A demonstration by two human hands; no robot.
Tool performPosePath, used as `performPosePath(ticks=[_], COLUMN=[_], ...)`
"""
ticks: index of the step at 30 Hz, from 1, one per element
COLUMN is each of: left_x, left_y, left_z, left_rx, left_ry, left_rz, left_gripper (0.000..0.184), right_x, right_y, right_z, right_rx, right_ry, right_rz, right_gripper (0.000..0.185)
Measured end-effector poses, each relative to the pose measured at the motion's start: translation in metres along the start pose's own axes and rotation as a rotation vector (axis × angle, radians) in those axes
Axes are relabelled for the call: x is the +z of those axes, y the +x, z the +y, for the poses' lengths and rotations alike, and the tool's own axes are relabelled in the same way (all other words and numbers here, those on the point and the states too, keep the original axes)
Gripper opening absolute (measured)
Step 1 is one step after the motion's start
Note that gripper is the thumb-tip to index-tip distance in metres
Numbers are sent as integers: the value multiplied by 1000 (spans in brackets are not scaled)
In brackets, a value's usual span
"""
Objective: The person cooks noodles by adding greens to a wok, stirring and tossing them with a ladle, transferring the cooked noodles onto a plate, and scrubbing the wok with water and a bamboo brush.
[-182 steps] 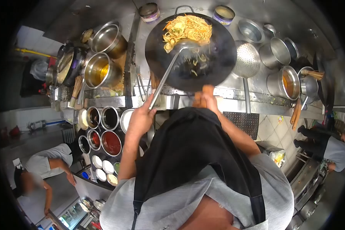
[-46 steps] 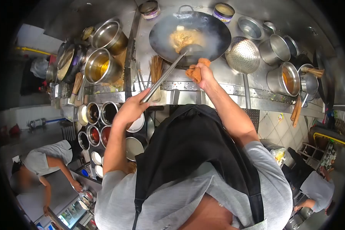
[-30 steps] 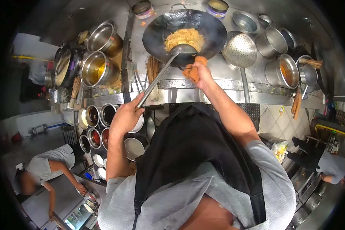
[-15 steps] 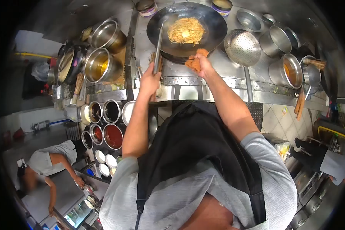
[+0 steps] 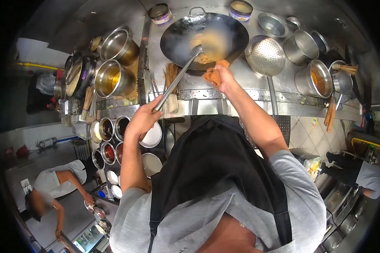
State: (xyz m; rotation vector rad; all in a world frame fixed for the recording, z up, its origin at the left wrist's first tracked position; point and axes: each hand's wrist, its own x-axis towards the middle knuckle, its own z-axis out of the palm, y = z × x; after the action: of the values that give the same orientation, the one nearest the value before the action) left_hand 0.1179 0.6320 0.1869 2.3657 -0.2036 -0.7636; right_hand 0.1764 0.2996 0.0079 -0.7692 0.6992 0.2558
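My left hand (image 5: 144, 120) is closed round the long handle of a metal wok ladle (image 5: 177, 80), whose head lies among the noodles (image 5: 204, 58) in a large black wok (image 5: 175, 36). A blur, as from motion, covers much of the noodles. My right hand (image 5: 226, 79) grips a folded orange cloth (image 5: 214, 76) against the wok's near rim. Any wok handle under the cloth is hidden. Beside the ladle handle a bamboo wok brush (image 5: 171, 76) stands at the stove's front.
A perforated strainer (image 5: 264, 55) rests right of the wok, with steel pots (image 5: 302, 45) beyond. Left are an oil pot (image 5: 113, 79) and sauce containers (image 5: 108, 152). Two open cans (image 5: 240, 10) stand behind. Co-workers (image 5: 63, 179) are at far left and far right.
My left hand has drawn back toward me and left, tilting the ladle with its head nearer the wok's middle. The noodles have shifted and blurred. My right hand stays at the near rim.
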Motion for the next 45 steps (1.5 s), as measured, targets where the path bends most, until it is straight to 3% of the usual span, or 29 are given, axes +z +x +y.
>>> performPosePath(ticks=[4, 6, 7, 9, 11, 12, 15, 18, 20, 21, 22, 24, 26, 27, 29, 31, 34, 45], left_x=[38, 51, 54, 40, 8, 0, -17, 2, 28, 37, 46, 43, 30, 24, 7, 1, -5, 21], left_y=[33, 32, 26, 3, -30, -40, -44, -13, 2, 5, 4, -9, -28, -33, -40, -33, -35, -20], left_z=[-6, -12, -13, -19, 20, 13, 10, -8, -7, -3, -13, -14, 2, 4, 15, 1, 14, 3], left_rx=[23, 72, 87, 150, -107, -36, 48, 89, 90, 67, 161, 136, 8, -16, -98, -15, -62, -46], left_ry=[217, 172, 136, 155, 173, 153, 209, 211, 228, 268, 230, 89, 20, 32, 55, 60, 116, -31], left_rz=[117, 201, 229, 247, 96, 100, 79, 114, 165, 192, 277, 255, 193, 169, 106, 124, 102, 77], left_gripper=[64, 65, 65, 63, 62, 62, 62, 61, 60, 59, 61, 61, 61, 61, 61, 60, 59, 61], right_x=[-15, -37, -62, -88, -62, -37, -4, -8, -22, -42, -64, -88, -77, -57, -24, -5, -9, -9], right_y=[-29, -75, -77, -62, -83, -80, -41, -22, -51, -67, -78, -70, -80, -69, -46, -36, -3, 24], right_z=[34, 63, 84, 110, 67, 48, 6, 17, 48, 68, 80, 94, 74, 53, 20, -1, 7, 9], right_rx=[-94, -78, -103, -124, -47, -56, -22, -30, -141, -169, -94, -133, -58, -72, -53, -42, -49, -91], right_ry=[105, 38, -14, 52, 34, 194, 152, 56, 70, 88, 8, 31, -16, 99, 78, 10, 140, 60], right_rz=[-74, -82, -174, -118, -177, -120, -35, -113, -66, -144, -164, -188, -130, -179, -59, -20, -41, -42], right_gripper=[29, 35, 37, 39, 39, 36, 28, 30, 31, 35, 38, 42, 42, 35, 28, 28, 27, 29])
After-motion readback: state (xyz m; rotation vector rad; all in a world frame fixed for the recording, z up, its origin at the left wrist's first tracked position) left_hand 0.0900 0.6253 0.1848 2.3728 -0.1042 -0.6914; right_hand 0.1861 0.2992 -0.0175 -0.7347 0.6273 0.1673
